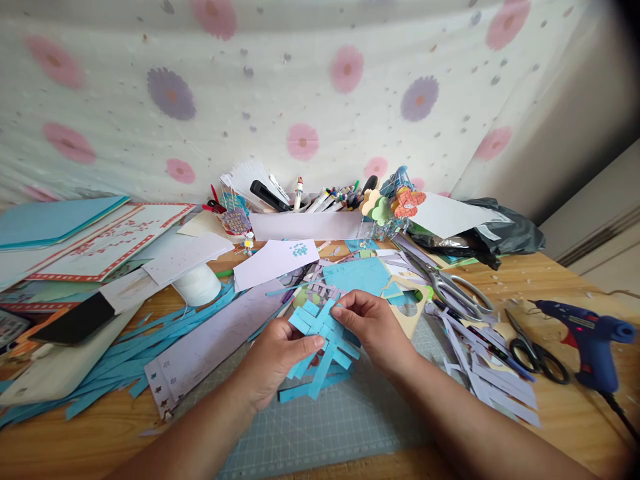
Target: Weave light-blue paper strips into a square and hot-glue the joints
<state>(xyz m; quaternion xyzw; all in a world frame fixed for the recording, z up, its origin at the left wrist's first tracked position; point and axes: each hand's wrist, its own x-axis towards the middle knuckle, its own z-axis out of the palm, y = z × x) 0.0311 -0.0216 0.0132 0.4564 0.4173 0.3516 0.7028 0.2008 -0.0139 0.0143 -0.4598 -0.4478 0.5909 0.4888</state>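
Observation:
Between my two hands is a small piece woven from blue paper strips (325,331), its loose ends sticking out on all sides. My left hand (281,355) pinches its left side, thumb on top and fingers hidden beneath. On the upper right, my right hand (369,325) grips it with the thumb pressed near the weave. The piece is tilted and held above a grey cutting mat (295,433). Below it lies a loose blue paper strip (315,388). A blue paper sheet (356,275) is just beyond my hands.
A blue glue gun (590,337), black-handled scissors (537,357) and large metal scissors (457,290) are on the right, near lilac paper strips (493,387). Left are blue strips (150,353), a lilac band (215,347) and a white thread spool (199,285). Pens (333,199) stand behind.

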